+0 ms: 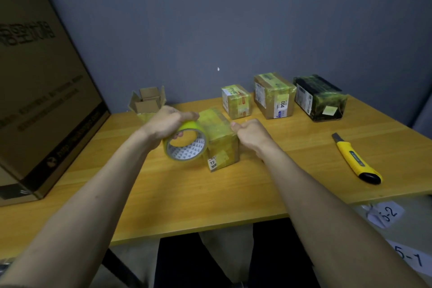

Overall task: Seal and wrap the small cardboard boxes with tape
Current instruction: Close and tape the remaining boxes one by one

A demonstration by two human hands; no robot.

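Hands hold tape roll against box; cutter right.

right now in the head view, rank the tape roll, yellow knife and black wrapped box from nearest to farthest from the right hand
From the right hand:
1. tape roll, just left, across the box
2. yellow knife, to the right
3. black wrapped box, back right by the wall
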